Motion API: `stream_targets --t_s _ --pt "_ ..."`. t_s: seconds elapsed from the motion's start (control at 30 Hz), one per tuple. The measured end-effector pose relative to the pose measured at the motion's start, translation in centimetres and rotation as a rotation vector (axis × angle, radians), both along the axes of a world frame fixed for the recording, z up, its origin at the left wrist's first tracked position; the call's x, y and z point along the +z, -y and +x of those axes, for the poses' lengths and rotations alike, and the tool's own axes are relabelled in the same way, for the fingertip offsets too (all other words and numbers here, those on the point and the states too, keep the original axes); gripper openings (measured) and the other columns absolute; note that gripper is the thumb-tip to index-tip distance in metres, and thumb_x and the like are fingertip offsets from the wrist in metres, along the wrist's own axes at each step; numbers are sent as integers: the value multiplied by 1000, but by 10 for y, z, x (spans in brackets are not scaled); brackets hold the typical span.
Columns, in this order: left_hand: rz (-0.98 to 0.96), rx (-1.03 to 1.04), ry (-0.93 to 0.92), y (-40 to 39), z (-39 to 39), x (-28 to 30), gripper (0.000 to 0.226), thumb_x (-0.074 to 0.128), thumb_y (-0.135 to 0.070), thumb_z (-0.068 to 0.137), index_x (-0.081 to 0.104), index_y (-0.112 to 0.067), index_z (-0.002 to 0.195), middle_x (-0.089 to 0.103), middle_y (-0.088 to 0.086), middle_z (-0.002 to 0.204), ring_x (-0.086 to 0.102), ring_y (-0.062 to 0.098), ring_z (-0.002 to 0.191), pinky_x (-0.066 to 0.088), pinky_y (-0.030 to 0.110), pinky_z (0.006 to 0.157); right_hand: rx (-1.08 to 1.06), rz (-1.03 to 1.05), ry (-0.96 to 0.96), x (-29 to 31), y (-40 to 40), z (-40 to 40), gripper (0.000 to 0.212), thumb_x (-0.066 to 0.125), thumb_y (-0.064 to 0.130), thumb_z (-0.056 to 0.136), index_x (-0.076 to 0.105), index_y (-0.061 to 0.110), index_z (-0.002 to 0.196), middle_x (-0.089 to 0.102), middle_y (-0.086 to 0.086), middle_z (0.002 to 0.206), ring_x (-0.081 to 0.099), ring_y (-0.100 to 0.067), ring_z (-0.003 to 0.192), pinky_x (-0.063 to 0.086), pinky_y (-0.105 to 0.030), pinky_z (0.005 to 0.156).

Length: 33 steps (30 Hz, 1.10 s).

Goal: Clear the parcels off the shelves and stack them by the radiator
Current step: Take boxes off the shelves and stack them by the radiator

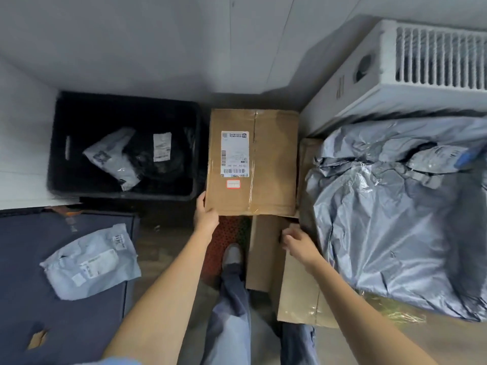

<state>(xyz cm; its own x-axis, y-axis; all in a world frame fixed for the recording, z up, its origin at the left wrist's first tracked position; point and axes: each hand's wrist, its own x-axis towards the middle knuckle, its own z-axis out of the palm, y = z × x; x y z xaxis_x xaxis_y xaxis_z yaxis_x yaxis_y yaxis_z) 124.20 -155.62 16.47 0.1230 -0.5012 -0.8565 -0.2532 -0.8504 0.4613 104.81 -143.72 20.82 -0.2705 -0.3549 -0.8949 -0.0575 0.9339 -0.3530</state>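
A brown cardboard parcel with a white shipping label lies flat on the floor against the wall, just left of the white radiator. My left hand grips its near left corner, thumb on top. My right hand rests with curled fingers on the top edge of a lower cardboard box in front of it; whether it grips the edge is unclear. A large grey plastic-wrapped parcel lies to the right, below the radiator.
A black crate holding small mail bags stands left of the brown parcel. A grey mail bag lies on a dark blue surface at lower left. My legs and one shoe stand on a red mat.
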Motion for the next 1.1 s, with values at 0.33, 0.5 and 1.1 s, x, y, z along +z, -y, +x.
stream_targets --t_s 0.33,0.5,1.1 --pt "63 -302 166 -1 8 30 62 46 -24 95 17 -29 149 39 9 146 43 29 128 41 37 103 119 22 14 41 3 12 27 38 8 93 53 3 115 58 -9 94 60 -20 72 36 -19 57" --pt "-17 -540 221 -37 13 88 59 40 -13 93 25 -30 147 30 10 147 45 29 125 40 34 104 244 -22 46 88 -5 31 27 36 9 93 51 3 116 58 -8 86 59 -23 81 38 -23 61" --pt "-49 -180 162 -386 162 388 43 32 -23 100 31 -24 143 38 3 147 50 23 125 42 37 99 964 -309 -114 374 -134 116 37 33 20 99 45 6 131 59 -15 127 59 -29 114 44 -38 97"
